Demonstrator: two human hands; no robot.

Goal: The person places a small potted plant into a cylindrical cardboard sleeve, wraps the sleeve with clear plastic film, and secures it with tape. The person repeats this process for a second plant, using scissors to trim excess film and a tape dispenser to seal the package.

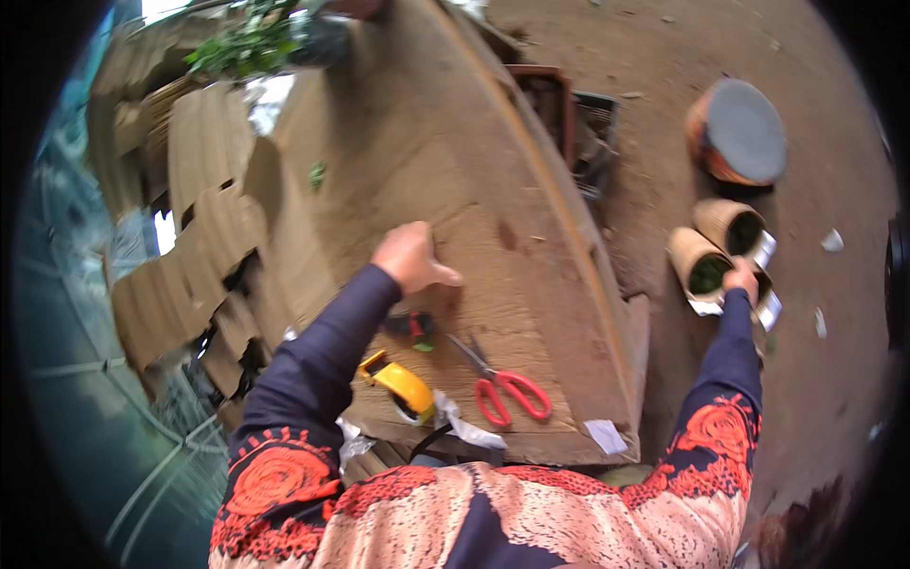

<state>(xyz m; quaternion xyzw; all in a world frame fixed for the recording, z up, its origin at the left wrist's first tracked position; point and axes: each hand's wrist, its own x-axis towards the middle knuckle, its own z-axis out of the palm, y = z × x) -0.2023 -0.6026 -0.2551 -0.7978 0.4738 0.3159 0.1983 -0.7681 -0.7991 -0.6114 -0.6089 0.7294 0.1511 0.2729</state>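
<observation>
My left hand (411,257) hovers over the worn wooden tabletop (455,171), thumb spread from the fingers, nothing visible in it. Below it lies a small dark tool (412,328) with red and green parts, too blurred to name. Nearer my body are a yellow tape dispenser (402,384) and red-handled scissors (513,391), blades slightly apart. Far to the right, my right hand (743,279) grips the rim of a cardboard sleeve (764,286), its fingertips partly hidden. Beside it are two more cardboard sleeves (686,249) (718,213) with green leaves inside and white paper at their rims.
Cut cardboard sheets (206,249) are heaped left of the table. A potted leafy plant (245,50) stands at the far left end. Crates (561,107) sit beyond the table's right edge. On the dirt floor is a round grey-topped stool (746,131). White paper (606,436) lies at the near corner.
</observation>
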